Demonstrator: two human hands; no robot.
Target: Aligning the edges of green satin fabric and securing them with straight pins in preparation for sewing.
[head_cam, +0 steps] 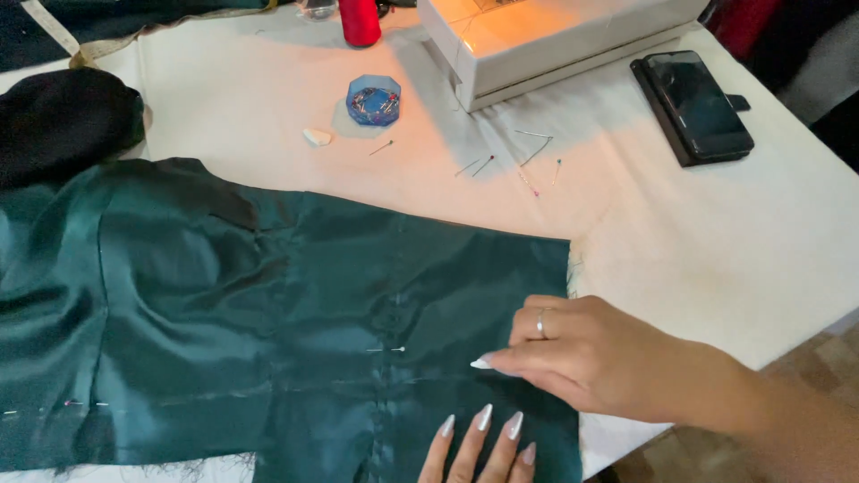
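While the dark green satin garment (268, 313) lies spread across the left and middle of the frame, the right hand (591, 353) rests on its right end at lower right, fingers curled loosely together, gripping nothing. The left hand (488, 443) pokes in at bottom centre, fingers flat and slightly spread on the fabric. A blue pin box (373, 99) and sewing machine (546, 36) sit up top.

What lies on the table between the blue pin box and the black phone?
In the head view, loose pins lie scattered on the white cloth between the blue pin box and the black phone, and the sewing machine's base juts into that stretch from behind.
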